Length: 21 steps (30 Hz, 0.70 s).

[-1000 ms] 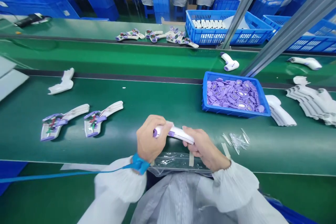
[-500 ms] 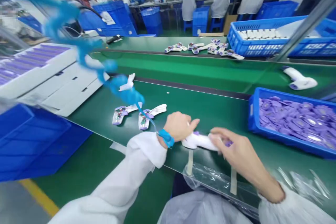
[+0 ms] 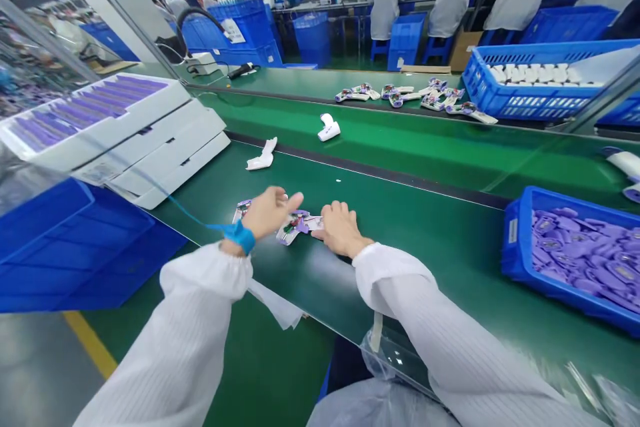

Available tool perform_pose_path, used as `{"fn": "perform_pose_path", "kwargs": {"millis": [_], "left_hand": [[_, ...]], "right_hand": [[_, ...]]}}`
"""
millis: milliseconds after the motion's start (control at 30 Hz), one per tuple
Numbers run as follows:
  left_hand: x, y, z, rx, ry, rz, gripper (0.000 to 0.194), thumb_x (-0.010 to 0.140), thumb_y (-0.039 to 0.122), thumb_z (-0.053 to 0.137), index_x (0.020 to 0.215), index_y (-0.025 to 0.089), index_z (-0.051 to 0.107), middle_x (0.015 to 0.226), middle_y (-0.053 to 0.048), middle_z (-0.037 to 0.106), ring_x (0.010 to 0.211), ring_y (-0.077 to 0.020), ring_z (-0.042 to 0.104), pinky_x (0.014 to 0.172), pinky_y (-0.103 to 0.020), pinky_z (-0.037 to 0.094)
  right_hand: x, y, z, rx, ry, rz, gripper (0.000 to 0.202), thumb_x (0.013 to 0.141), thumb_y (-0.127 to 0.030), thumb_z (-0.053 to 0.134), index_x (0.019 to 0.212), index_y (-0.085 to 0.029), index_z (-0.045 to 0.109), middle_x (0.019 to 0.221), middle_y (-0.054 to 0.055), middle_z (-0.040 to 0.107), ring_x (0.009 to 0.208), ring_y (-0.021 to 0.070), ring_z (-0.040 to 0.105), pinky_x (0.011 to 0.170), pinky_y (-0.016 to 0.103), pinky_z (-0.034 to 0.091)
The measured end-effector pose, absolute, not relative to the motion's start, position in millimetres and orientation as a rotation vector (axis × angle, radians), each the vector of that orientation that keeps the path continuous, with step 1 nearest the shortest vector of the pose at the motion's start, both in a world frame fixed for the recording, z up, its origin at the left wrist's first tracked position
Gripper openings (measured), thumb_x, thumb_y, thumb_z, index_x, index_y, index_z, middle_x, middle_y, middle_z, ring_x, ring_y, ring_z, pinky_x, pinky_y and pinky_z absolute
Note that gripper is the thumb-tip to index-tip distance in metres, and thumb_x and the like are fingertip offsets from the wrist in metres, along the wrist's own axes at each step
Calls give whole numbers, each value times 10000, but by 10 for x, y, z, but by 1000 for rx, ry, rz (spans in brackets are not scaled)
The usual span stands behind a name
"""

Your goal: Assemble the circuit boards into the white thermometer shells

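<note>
My right hand (image 3: 340,227) has its fingers closed over the handle end of an open, gun-shaped white and purple housing half (image 3: 293,228) with electronic parts inside. My left hand (image 3: 270,213), a blue strap (image 3: 241,235) round its wrist, hovers just left of it with thumb and fingers apart. Partly covered by that hand is a second open housing half (image 3: 242,210). Farther back on the green work surface lies an empty-looking white shell (image 3: 263,156). A closed white device (image 3: 329,128) rests on the green belt beyond.
At right stands a blue bin (image 3: 515,240) of purple parts. White trays (image 3: 175,140) with purple pieces are stacked at left, above a blue crate (image 3: 75,247). More open halves (image 3: 435,97) lie across the belt, beside a blue basket (image 3: 500,103). Co-workers in white sit far back.
Both hands have moved left, off the closed white device they held near the front edge. My right hand has taken hold of the nearer open half. A closed device now shows on the belt.
</note>
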<state>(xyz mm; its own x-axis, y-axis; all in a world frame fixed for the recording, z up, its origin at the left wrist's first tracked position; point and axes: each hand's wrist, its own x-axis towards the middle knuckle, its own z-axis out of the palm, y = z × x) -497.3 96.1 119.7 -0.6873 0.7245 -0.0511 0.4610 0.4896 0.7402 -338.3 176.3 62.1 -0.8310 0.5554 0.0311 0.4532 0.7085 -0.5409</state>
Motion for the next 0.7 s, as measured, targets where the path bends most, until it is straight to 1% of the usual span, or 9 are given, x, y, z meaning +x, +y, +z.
{"fn": "perform_pose_path", "kwargs": {"millis": [67, 133, 200, 300, 367, 467, 567, 633, 700], "left_hand": [[-4719, 750, 1066, 1073, 2231, 956, 430, 660, 526, 774, 854, 156, 670, 740, -45, 689, 683, -194, 629, 644, -286, 473], [-4426, 656, 993, 1145, 2067, 938, 375, 717, 505, 743, 871, 168, 683, 727, -18, 680, 649, -165, 606, 626, -269, 465], [-4111, 657, 984, 1212, 1931, 987, 335, 764, 477, 728, 901, 178, 667, 757, -2, 673, 671, -148, 596, 639, -255, 459], [-3627, 736, 1038, 1364, 1821, 1046, 275, 786, 421, 743, 910, 197, 642, 799, 18, 665, 710, -135, 581, 663, -248, 431], [-3323, 794, 1070, 1509, 1784, 1010, 228, 799, 383, 743, 904, 210, 639, 824, 24, 664, 735, -138, 575, 676, -255, 410], [-2929, 866, 1072, 1661, 1728, 909, 155, 840, 325, 700, 881, 204, 611, 833, 13, 652, 757, -154, 562, 675, -269, 385], [-2641, 924, 1041, 1699, 1687, 838, 103, 857, 274, 667, 877, 202, 596, 832, 9, 647, 752, -161, 555, 665, -273, 372], [-2521, 965, 1024, 1697, 1634, 818, 106, 863, 293, 666, 882, 207, 607, 827, 15, 651, 743, -156, 558, 662, -269, 375], [-2460, 1014, 1010, 1642, 1627, 821, 155, 863, 352, 672, 880, 208, 618, 792, 23, 650, 707, -148, 558, 640, -265, 376]], "right_hand": [[-3153, 1740, 659, -862, -2686, 860, 290, 863, -284, 681, 1070, -127, 553, 1079, 119, 580, 938, 217, 550, 777, 344, 439], [-2783, 1702, 757, -874, -2653, 896, 209, 894, -225, 623, 1073, -161, 538, 1064, 70, 576, 909, 177, 551, 768, 310, 436], [-2345, 1648, 894, -872, -2596, 936, 194, 929, -215, 573, 1121, -209, 549, 1098, 45, 580, 986, 180, 550, 829, 333, 429], [-1748, 1537, 1099, -930, -2411, 997, 269, 1002, -281, 466, 1252, -319, 559, 1204, 31, 581, 1116, 201, 529, 907, 387, 406], [-1479, 1454, 1190, -994, -2297, 948, 301, 1020, -310, 431, 1280, -357, 574, 1239, 30, 583, 1126, 206, 530, 907, 392, 400], [-1272, 1345, 1235, -1029, -2241, 729, 249, 987, -297, 525, 1191, -360, 653, 1191, 15, 630, 1068, 212, 553, 890, 399, 372], [-1140, 1247, 1225, -1071, -2210, 454, 144, 960, -263, 581, 982, -327, 708, 1014, -6, 692, 939, 205, 564, 856, 417, 321], [-998, 1174, 1215, -1124, -2178, 363, 170, 973, -236, 543, 878, -282, 677, 911, -3, 686, 866, 195, 547, 839, 424, 297], [-781, 1109, 1201, -1184, -2123, 388, 201, 992, -228, 483, 845, -242, 619, 889, 16, 655, 841, 193, 526, 818, 413, 306]]}}
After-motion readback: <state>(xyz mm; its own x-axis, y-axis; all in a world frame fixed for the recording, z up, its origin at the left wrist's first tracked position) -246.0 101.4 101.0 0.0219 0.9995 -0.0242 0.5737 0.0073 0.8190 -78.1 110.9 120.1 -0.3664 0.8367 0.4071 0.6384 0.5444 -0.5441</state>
